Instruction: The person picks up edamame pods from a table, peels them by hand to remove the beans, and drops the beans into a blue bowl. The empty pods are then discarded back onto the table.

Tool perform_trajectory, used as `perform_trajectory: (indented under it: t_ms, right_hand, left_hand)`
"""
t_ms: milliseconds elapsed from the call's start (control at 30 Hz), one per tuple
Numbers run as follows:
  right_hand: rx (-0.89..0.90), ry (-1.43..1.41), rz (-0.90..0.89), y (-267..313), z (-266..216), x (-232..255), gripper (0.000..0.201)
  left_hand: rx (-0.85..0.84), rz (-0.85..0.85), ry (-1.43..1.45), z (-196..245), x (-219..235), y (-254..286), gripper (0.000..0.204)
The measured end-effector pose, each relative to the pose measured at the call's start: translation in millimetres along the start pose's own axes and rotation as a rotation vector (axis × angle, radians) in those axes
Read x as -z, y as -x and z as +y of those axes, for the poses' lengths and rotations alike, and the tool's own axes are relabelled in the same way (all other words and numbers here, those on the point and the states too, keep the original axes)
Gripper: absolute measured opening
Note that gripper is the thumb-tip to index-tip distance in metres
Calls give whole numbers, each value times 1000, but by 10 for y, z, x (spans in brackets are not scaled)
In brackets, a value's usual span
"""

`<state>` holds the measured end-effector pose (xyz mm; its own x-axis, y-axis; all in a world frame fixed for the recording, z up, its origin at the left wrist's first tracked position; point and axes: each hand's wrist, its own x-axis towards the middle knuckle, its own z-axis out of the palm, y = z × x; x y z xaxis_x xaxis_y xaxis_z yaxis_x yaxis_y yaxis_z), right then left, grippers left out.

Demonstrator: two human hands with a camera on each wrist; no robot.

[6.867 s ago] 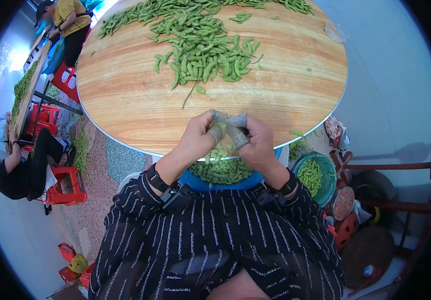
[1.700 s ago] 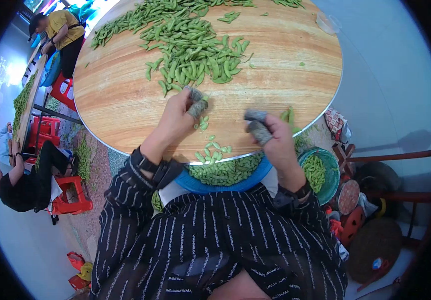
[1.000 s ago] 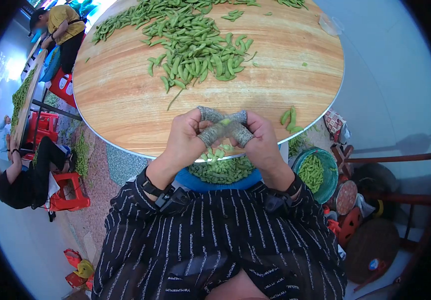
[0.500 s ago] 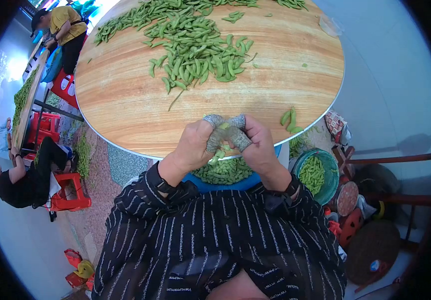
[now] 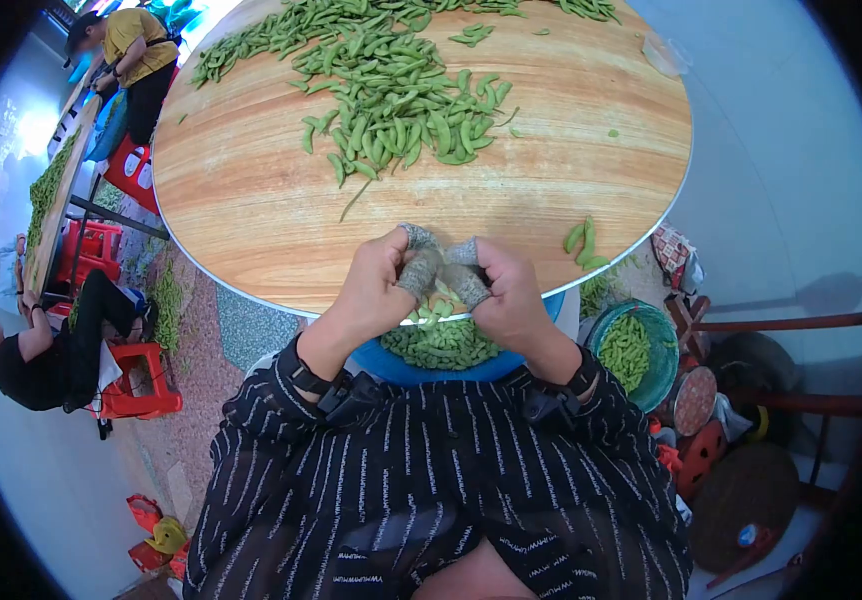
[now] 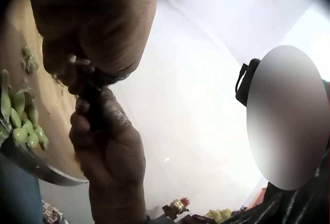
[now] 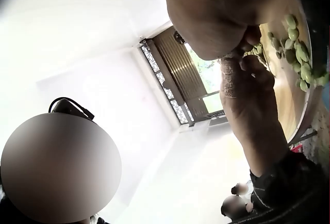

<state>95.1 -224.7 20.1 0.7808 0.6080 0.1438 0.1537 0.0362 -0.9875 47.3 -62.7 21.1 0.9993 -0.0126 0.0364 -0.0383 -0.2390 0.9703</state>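
Pod (image 5: 438,268) and fingertips meet at the near edge of the round wooden table (image 5: 251,200): a green bean pod is pinched between both hands, mostly hidden by the grey fabric covers worn on the thumbs and forefingers. The left hand (image 5: 376,285) curls in from the left, the right hand (image 5: 506,295) from the right, and their covered fingertips (image 5: 417,272) press together over the pod, right above the table's metal rim. From the wrist cameras the two hands show only as dark shapes pressed close, and the pod itself cannot be made out there.

Just below the hands, a few shelled beans (image 5: 429,310) lie loose on the table edge, and under the rim a blue basin (image 5: 406,368) holds a heap of green pods. Three pods (image 5: 581,240) lie near the right hand. Farther up the table spreads a large pile of pods (image 5: 391,95). To the right on the floor stands a green bucket (image 5: 657,345) with more pods. People sit on red stools (image 5: 136,375) at the left.
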Motion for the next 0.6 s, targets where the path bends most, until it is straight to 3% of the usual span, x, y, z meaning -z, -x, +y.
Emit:
perform_trajectory:
  t_ms: [67,167,400,467,533,600]
  right_hand:
    - [181,355,8,-25,-29,-2,14]
    - [267,519,9,-45,-82,-24,13]
    - [266,476,21,-35,-7,-59,13]
    - [188,394,21,-36,54,-2,11]
    - [158,364,76,-30,34,141,10]
    - [82,458,147,2,-2,401,13]
  left_hand:
    - [-32,25,-63,7,-26,-11,11]
    - [44,57,33,56,-59,-36,9]
    - [125,53,134,-35,-51,-55,11]
    - [116,50,169,-11,-35,-36,14]
    - [50,-30,-39,42,-33,33,40]
    - [54,-92,-152,47,19,76,41]
